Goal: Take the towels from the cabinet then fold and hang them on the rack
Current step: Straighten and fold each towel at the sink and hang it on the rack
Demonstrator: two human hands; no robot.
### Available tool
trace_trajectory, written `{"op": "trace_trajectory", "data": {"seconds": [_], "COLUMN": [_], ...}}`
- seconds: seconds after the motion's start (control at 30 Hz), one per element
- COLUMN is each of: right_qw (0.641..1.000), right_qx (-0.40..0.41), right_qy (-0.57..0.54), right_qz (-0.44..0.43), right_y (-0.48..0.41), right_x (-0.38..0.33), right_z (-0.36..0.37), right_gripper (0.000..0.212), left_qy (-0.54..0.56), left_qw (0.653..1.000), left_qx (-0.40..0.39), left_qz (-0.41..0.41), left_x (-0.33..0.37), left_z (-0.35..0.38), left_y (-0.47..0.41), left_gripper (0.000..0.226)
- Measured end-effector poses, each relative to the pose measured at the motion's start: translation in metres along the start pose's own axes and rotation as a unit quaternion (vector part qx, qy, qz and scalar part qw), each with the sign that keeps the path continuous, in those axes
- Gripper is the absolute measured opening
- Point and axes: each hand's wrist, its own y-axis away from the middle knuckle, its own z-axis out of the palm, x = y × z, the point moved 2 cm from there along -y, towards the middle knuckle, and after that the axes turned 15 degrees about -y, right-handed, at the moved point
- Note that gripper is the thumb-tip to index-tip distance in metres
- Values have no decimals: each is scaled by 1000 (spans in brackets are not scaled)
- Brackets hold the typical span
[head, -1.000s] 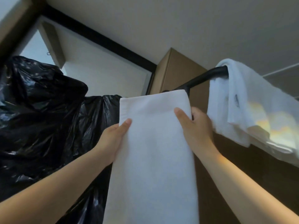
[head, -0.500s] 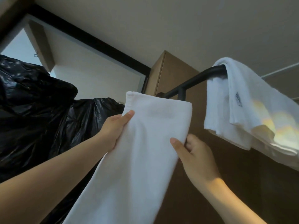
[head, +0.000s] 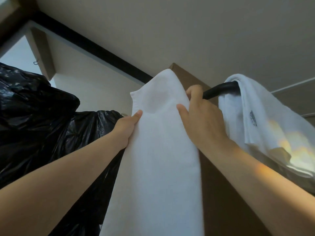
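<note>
Towel (head: 162, 150), white, folded into a long narrow strip: held up in the air between both hands, close to the camera, which looks steeply upward.

Left hand (head: 126, 128): thumb on the front face, fingers behind; clamped on the left edge. Right hand (head: 202, 120): thumb on the front face, fingers curled over the right edge near the top; clamped likewise.

Long axis near vertical. Lower end runs out of the bottom of the view; upper end leans up and to the right, toward the rack bar (head: 219, 89). Contact between strip and bar: cannot tell, right hand covers the bar's near end.

Further along the black bar, a second white towel (head: 255, 108) hangs draped over it. Brown cabinet panel (head: 221, 193) behind both. Left: crumpled black plastic bags (head: 34, 116). Farthest: pale ceiling (head: 170, 31), crossed by a black trim strip (head: 93, 46).
</note>
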Motion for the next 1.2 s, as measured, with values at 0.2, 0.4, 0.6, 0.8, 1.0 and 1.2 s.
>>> {"op": "trace_trajectory", "data": {"seconds": [0.2, 0.4, 0.6, 0.8, 1.0, 1.2], "right_qw": [985, 973, 962, 947, 918, 895], "right_qx": [-100, -93, -109, -95, -120, -156], "right_qy": [104, 210, 249, 297, 374, 408], "right_qz": [-92, -24, 34, 74, 52, 92], "right_y": [-26, -67, -94, -87, -88, -96], "right_x": [9, 15, 27, 46, 52, 51], "right_z": [-8, -20, -29, -21, -5, 1], "right_gripper": [9, 20, 26, 51, 41, 32], "left_qy": [-6, 0, 9, -23, -123, -193], "left_qw": [1000, 999, 998, 998, 985, 967], "left_qx": [1, -13, -16, -19, 28, 84], "left_qz": [-6, 40, 61, 59, 121, 146], "left_x": [19, 45, 58, 47, 48, 46], "left_z": [20, 48, 78, 115, 111, 108], "left_y": [-24, -42, -61, -72, -87, -90], "left_gripper": [67, 37, 39, 38, 36, 49]}}
